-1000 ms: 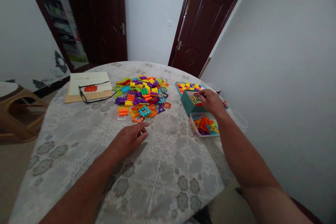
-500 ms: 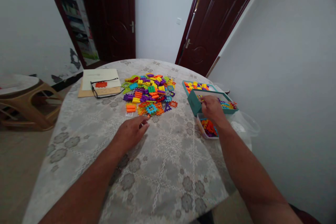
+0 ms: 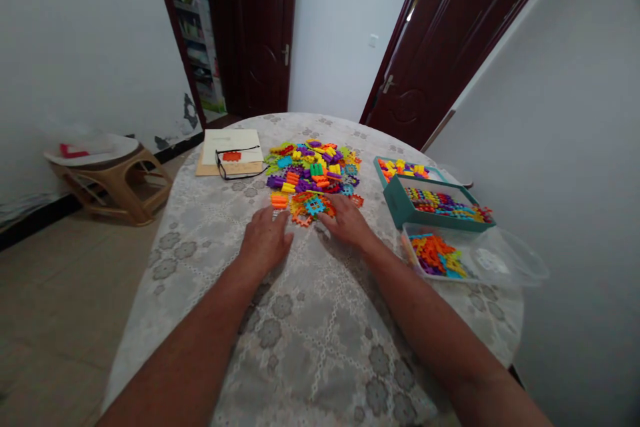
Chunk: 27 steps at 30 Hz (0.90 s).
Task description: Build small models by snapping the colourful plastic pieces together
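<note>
A heap of colourful plastic building pieces [image 3: 320,170] lies on the cloth-covered table, some flat with toothed edges, some ribbed. My right hand [image 3: 345,219] reaches in at the near edge of the heap, fingers apart, its fingertips beside a blue square toothed piece [image 3: 315,205]. My left hand [image 3: 265,237] rests just in front of an orange ribbed piece [image 3: 279,201], fingers apart and palm down. A small white label near its fingertips is partly covered. Neither hand visibly holds a piece.
To the right stand a green box [image 3: 437,203] of joined pieces, a shallow tray [image 3: 383,173] and a clear plastic container [image 3: 440,257] of flat pieces. Black-framed glasses [image 3: 240,177] lie over papers [image 3: 225,140] at the left. A stool [image 3: 120,177] stands left of the table.
My right hand has left the green box and moved left to the heap's near edge. My left hand stays in front of the heap. The whole view has shifted.
</note>
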{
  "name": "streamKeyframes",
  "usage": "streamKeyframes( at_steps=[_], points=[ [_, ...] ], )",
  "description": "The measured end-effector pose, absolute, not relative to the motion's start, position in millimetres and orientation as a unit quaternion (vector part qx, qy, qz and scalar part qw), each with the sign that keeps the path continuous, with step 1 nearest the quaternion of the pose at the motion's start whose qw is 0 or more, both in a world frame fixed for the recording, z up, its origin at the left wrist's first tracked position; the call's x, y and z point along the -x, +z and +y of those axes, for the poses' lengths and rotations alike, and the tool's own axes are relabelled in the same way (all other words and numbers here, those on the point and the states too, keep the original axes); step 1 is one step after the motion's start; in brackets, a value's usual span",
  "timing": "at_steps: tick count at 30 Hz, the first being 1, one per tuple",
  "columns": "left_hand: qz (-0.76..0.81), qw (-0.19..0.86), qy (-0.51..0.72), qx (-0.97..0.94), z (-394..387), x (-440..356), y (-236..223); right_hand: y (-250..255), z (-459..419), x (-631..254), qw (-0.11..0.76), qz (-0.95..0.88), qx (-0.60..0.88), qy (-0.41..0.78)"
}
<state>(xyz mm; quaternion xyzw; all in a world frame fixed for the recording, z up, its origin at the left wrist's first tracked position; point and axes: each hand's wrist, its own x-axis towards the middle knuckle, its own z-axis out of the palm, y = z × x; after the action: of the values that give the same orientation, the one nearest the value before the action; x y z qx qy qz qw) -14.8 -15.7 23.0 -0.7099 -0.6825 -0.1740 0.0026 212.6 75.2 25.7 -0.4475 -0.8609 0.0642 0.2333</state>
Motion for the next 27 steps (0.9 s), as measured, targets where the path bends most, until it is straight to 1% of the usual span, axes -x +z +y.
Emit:
streamKeyframes(
  at_steps=[3,7,12,15,18,21,24,27],
  points=[
    [-0.668,-0.013,-0.158,0.727,-14,13,22,18,77,-193,0.198,-0.849,0.487,0.050],
    [-0.612,-0.032,-0.171,0.771,-11,13,22,16,71,-184,0.187,-0.850,0.491,0.036],
    [-0.588,-0.077,-0.180,0.785,-13,12,28,25,60,-212,0.145,-0.893,0.423,0.054],
    [-0.555,-0.116,-0.191,0.801,-17,6,32,26,49,-236,0.145,-0.895,0.418,0.060],
    [-0.521,-0.142,-0.197,0.818,-21,-1,33,22,39,-252,0.182,-0.890,0.411,0.073],
    [-0.508,-0.151,-0.200,0.824,-22,-7,31,14,34,-259,0.248,-0.875,0.406,0.094],
    [-0.519,-0.146,-0.207,0.816,-22,-8,26,9,34,-258,0.316,-0.843,0.419,0.116],
    [-0.533,-0.130,-0.210,0.810,-21,-7,24,6,37,-257,0.361,-0.818,0.429,0.128]
  ],
)
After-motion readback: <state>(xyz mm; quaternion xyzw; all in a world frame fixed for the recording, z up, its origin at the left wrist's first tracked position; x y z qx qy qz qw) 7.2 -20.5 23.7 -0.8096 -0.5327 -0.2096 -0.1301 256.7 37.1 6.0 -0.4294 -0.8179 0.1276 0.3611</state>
